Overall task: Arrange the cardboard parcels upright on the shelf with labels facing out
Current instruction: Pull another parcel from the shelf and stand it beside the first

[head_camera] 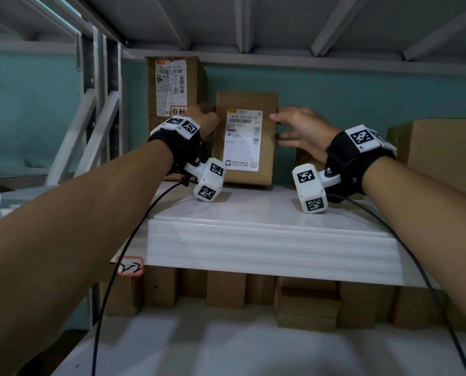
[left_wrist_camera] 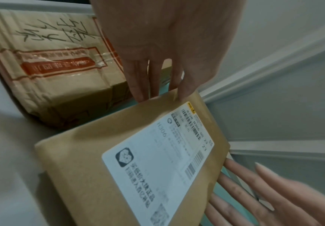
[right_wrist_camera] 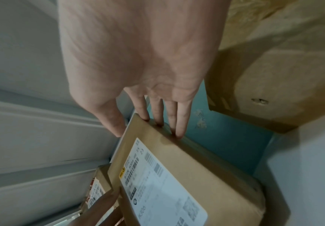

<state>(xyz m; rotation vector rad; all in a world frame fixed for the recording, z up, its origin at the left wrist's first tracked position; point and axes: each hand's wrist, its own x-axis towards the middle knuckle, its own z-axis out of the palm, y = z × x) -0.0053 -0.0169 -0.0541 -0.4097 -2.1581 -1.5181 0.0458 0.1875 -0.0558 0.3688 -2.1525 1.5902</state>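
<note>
A brown cardboard parcel (head_camera: 264, 164) stands upright on the white shelf (head_camera: 253, 213), its white label (head_camera: 242, 139) facing out. My left hand (head_camera: 207, 118) touches the parcel's left edge with straight fingers (left_wrist_camera: 154, 85). On the right edge, my right hand (head_camera: 288, 128) presses with straight fingertips (right_wrist_camera: 157, 119), the thumb near the upper corner. Both wrist views show the same parcel (left_wrist_camera: 92, 168) (right_wrist_camera: 206, 175) held between the two hands. Behind it on the left a taller parcel (head_camera: 174, 88) stands upright, label out, against the teal wall.
A large plain carton (head_camera: 443, 150) sits at the right end of the shelf. The shelf above hangs close overhead. Several brown boxes (head_camera: 226, 289) line the lower shelf, beside a red-bordered tag (head_camera: 130, 265). Black cables trail from both wrists.
</note>
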